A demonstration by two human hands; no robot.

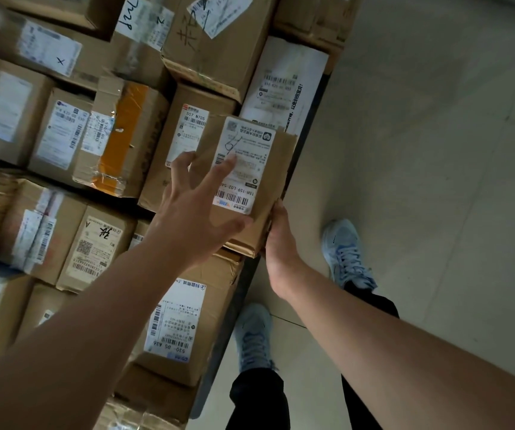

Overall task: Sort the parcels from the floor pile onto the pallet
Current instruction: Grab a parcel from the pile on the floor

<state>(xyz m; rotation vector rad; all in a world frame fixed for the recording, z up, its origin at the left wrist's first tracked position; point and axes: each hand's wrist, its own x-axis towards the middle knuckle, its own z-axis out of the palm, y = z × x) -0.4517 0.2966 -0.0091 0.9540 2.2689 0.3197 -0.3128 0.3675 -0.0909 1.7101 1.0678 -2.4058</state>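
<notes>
A small brown cardboard parcel with a white shipping label is held over the near edge of the stacked parcels. My left hand lies on its top face, fingers spread and straight, one fingertip on the label. My right hand grips the parcel's near right corner from below, its fingers hidden under the box. Beneath it sits a brown parcel labelled 507 N705. The pallet's dark edge runs along the right side of the stack.
Many labelled cardboard parcels fill the left half, among them one with orange tape, a white parcel at the back right, and a large box near my legs. Tiled floor lies to the right, with my two light shoes on it.
</notes>
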